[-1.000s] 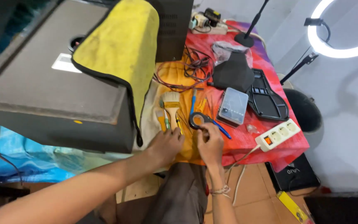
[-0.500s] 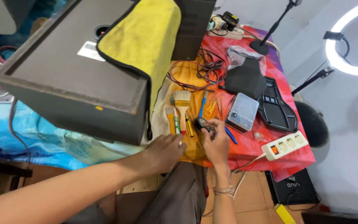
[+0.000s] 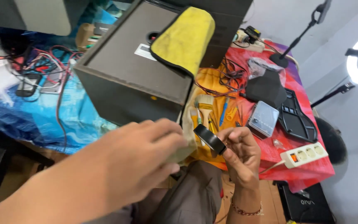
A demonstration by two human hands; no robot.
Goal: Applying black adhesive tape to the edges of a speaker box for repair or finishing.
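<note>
right hand [image 3: 240,155]: closed around a black tape roll [image 3: 209,139], held above the lap at the tabletop [image 3: 278,153] edge | left hand [image 3: 141,159]: loosely curled, nothing gripped, just left of roll | paintbrush [image 3: 205,107] lies beyond

Black tape roll [image 3: 209,139], yellow cloth [image 3: 186,38] (black-edged), red table cover [image 3: 311,168].

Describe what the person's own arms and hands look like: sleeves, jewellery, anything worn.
Both forearms are bare, with no sleeve in view. The left hand wears no glove, and no ring or watch can be seen; it is large and slightly blurred, close to the camera. The right hand is also gloveless, and its wrist carries a thin beaded bracelet in reddish and pale beads.
</note>
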